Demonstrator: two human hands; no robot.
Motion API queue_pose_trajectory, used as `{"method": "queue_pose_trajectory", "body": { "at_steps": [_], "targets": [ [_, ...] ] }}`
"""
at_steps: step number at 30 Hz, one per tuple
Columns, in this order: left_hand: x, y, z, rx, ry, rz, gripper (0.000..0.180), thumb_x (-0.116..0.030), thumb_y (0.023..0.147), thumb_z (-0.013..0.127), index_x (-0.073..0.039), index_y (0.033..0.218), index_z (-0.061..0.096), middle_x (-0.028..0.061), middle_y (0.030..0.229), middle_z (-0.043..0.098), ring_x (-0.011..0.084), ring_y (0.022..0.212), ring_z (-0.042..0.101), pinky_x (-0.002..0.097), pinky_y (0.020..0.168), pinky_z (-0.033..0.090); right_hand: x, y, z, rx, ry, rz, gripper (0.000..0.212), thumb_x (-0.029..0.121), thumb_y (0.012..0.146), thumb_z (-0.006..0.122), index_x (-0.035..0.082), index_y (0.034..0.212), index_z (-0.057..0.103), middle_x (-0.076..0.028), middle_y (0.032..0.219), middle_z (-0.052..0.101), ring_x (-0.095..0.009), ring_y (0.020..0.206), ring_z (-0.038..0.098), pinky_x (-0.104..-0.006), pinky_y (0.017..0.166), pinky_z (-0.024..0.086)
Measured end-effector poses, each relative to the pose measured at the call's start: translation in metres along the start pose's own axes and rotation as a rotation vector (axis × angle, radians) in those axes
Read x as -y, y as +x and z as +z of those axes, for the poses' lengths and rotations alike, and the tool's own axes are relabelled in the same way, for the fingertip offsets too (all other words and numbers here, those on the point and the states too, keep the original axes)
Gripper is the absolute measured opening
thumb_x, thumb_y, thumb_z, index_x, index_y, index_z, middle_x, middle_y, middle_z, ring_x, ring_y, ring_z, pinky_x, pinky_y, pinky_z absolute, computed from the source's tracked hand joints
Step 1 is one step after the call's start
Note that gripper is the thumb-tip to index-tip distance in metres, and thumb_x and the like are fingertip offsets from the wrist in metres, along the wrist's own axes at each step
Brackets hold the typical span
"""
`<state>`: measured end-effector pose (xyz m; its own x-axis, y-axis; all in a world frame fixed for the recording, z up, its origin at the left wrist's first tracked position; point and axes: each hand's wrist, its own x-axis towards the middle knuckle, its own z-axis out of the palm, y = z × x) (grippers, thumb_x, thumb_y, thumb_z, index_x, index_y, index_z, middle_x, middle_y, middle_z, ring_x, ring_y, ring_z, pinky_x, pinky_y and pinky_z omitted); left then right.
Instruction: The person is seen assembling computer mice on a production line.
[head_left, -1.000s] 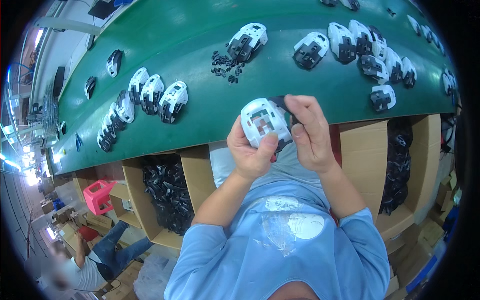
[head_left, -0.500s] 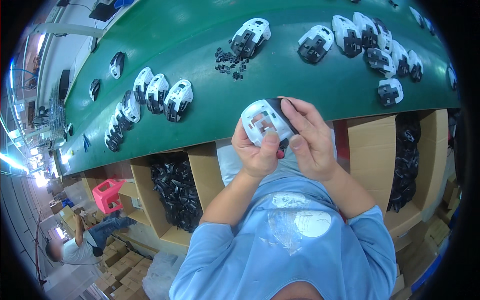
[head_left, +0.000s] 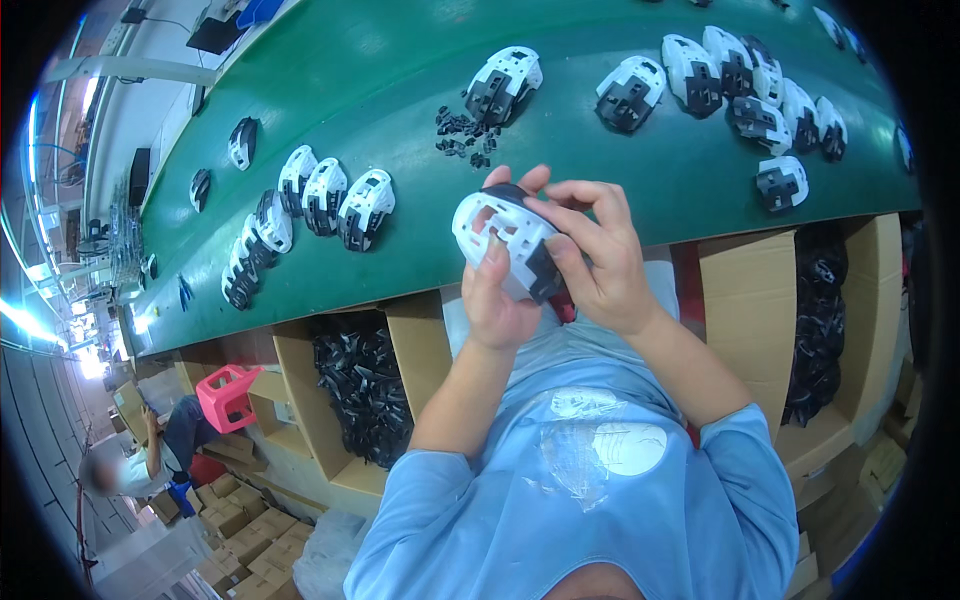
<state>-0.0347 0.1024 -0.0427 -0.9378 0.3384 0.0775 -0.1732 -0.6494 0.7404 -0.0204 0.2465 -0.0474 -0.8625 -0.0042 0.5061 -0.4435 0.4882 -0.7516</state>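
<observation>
Mouse-shaped shell [head_left: 522, 240]: just beyond the thumb of our left hand [head_left: 503, 308], left of the fingers of our right hand [head_left: 610, 262].
Left grasp: we hold the shell, thumb over its white face, other fingers mostly hidden behind.
Right grasp: our thumb and bent index finger grip its right edge.
Forearms: ours slant forward, hands close together.

Held shell [head_left: 524, 243]: underside hidden; co-worker's head [head_left: 104, 472] blurred; black bits [head_left: 462, 127] indistinct.

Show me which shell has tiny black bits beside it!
The white-and-black shell straight beyond the held shell; only it has tiny black bits beside it.
</observation>
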Motion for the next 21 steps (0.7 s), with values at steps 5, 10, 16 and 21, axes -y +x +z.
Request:
{"method": "queue_pose_trajectory", "body": {
  "at_steps": [5,10,16,21],
  "targets": [
    [-0.004,0.001,0.013,-0.121,-0.005,0.228,0.069,-0.033,0.085,0.062,-0.007,0.144,0.037,0.0124,0.118,0.052,0.0340,0.124,0.053,0.0534,0.114,0.040,0.019,0.003,-0.007,0.030,0.090,-0.039,0.067,0.039,0.071,0.087,0.000,0.120,0.065,-0.012,0.106,0.066,-0.033,0.097,0.061,-0.0415,0.087,0.050],
    [-0.009,0.000,0.002,0.000,-0.030,0.288,0.046,-0.035,0.084,0.063,-0.009,0.120,0.050,0.0107,0.108,0.052,0.0310,0.111,0.057,0.0539,0.107,0.045,0.015,0.003,0.000,0.010,0.160,-0.146,0.069,0.041,0.064,0.091,0.000,0.113,0.066,-0.012,0.103,0.067,-0.030,0.090,0.063,-0.0387,0.081,0.052],
    [-0.011,0.002,-0.006,0.022,-0.055,0.339,0.041,-0.031,0.083,0.065,-0.011,0.114,0.049,0.0106,0.105,0.052,0.0306,0.108,0.056,0.0531,0.106,0.047,0.008,0.011,0.002,0.069,0.199,-0.234,0.066,0.040,0.064,0.091,0.000,0.111,0.068,-0.011,0.099,0.067,-0.029,0.087,0.063,-0.0386,0.077,0.053],
    [-0.025,0.011,-0.011,0.078,0.432,0.483,0.064,-0.042,0.075,0.086,-0.006,0.115,0.052,0.0179,0.110,0.058,0.0336,0.110,0.060,0.0492,0.092,0.052,0.013,0.023,-0.016,0.065,0.184,-0.209,0.065,0.039,0.064,0.091,0.001,0.112,0.068,-0.010,0.097,0.067,-0.029,0.085,0.063,-0.0380,0.075,0.053]
  ]
}}
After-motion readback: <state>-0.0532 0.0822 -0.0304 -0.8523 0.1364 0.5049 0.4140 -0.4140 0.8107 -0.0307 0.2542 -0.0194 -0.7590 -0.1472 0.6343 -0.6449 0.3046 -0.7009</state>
